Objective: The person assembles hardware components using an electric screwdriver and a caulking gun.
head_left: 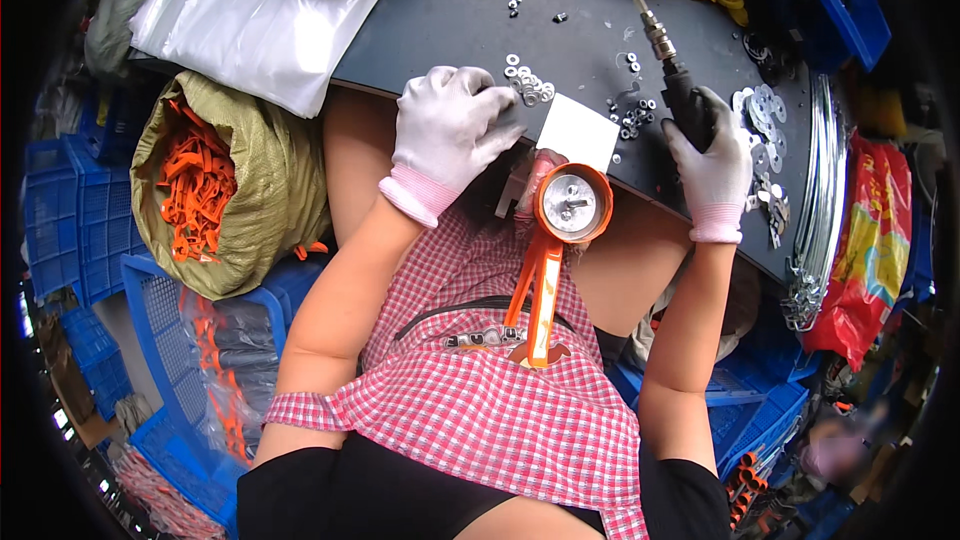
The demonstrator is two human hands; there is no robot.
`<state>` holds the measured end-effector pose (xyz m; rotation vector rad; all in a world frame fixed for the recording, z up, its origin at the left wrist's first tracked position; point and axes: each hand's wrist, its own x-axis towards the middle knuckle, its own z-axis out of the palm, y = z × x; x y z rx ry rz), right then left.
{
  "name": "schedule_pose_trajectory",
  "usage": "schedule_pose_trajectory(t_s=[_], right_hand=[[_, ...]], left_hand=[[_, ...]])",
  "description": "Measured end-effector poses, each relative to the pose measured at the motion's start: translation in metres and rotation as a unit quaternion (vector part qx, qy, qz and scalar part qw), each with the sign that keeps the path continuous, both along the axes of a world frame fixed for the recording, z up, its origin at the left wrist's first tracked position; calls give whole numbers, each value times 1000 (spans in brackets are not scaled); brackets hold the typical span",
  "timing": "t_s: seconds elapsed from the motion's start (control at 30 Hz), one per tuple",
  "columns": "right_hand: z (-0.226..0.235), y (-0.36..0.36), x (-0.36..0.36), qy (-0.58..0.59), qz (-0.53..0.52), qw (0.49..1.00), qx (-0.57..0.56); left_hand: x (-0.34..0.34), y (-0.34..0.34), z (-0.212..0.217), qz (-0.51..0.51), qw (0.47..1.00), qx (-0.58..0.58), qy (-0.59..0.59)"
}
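My left hand [455, 130], in a white glove with a pink cuff, is over the table's near edge. Its fingers are bent and apart, with the fingertips beside a small pile of silver washers [530, 87]. The gloved right hand [718, 162] is wrapped round the black grip of an air-powered driver [686, 105], whose hose runs up and away. Between my hands, an orange tool body with a trigger handle [542, 305] stands at the table edge, its round metal-centred end [573, 202] facing up. A white square block [580, 133] lies just behind it.
Small nuts and screws [635, 118] are scattered across the dark table [430, 40]. Flat metal discs [765, 115] and a bundle of long metal rods [822, 170] sit at the right. At left are a sack of orange parts [200, 190], plastic sheets [270, 10] and blue crates [75, 210].
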<state>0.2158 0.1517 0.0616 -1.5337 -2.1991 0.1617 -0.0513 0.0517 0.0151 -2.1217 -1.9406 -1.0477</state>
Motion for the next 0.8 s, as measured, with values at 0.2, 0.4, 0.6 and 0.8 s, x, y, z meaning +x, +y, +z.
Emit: schedule_pose_trajectory(t_s=[0.2, 0.4, 0.6, 0.8], right_hand=[[-1, 6, -2, -148, 31, 988, 29], [21, 107, 1, 12, -24, 999, -18], [-7, 236, -5, -197, -94, 972, 83], [-2, 255, -10, -299, -50, 953, 21]], left_hand=[[-7, -1, 5, -45, 998, -34, -8], [-12, -6, 1, -46, 998, -33, -10], [-13, 0, 0, -81, 996, -32, -2], [-14, 2, 2, -56, 997, -44, -20]])
